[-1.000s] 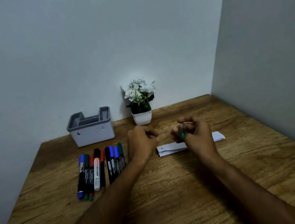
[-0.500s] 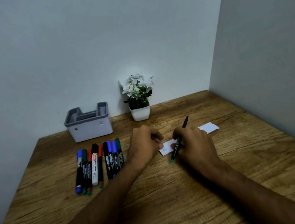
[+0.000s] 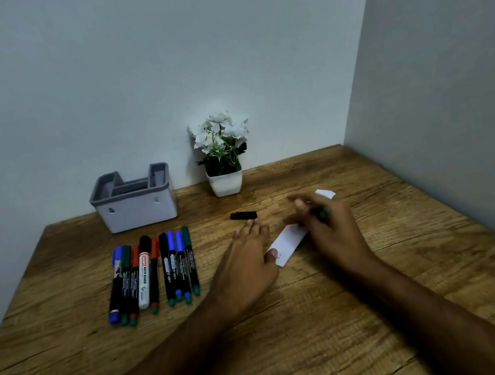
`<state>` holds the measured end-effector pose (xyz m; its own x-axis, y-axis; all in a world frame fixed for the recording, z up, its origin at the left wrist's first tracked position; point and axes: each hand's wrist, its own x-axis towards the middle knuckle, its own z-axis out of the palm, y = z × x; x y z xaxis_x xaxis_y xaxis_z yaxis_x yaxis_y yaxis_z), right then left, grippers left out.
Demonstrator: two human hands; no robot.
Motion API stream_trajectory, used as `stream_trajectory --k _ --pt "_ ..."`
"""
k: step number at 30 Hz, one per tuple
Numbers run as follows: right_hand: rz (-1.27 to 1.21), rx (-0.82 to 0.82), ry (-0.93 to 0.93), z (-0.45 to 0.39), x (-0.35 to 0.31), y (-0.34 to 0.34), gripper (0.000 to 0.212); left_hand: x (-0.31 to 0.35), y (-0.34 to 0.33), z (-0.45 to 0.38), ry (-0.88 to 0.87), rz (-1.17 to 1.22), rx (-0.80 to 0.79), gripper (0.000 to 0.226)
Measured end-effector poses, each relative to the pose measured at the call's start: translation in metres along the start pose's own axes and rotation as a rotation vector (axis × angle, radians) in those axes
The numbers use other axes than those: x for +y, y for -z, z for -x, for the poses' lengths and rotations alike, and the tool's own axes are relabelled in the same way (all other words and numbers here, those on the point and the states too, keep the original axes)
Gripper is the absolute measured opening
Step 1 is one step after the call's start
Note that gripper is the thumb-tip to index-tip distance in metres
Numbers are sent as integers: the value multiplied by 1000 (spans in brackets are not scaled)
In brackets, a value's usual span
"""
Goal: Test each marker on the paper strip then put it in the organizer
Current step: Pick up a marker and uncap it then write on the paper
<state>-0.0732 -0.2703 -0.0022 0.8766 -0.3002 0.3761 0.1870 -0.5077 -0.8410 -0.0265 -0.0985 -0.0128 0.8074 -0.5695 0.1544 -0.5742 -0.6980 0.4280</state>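
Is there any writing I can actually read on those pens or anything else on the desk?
"WHITE BOARD": on the white marker in the row.
A red brand label above it: too blurred to read.
Print on the dark markers: too small to read.
Small marks on the paper strip: not legible as text.

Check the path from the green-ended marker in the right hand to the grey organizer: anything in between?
Only a black cap lies on the wooden table, roughly between the right hand with the marker and the grey organizer; it is low, so lifting over should pass.
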Motion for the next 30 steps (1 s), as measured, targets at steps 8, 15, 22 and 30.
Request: stream_trajectory --k 8,15,22,30 --pt "-346 -11 -145 -9 -19 -14 38 -1 -5 3 -89 7 54 60" --pt "-326 -47 -158 -6 -5 -6 13 -4 -10 1 -17 -105 20 67" --pt "-64 -159 -31 -4 -5 -5 15 -4 -6 5 -29 -184 -38 63" --pt "56 -185 34 -2 0 -6 14 -1 -4 6 -26 -227 -56 64"
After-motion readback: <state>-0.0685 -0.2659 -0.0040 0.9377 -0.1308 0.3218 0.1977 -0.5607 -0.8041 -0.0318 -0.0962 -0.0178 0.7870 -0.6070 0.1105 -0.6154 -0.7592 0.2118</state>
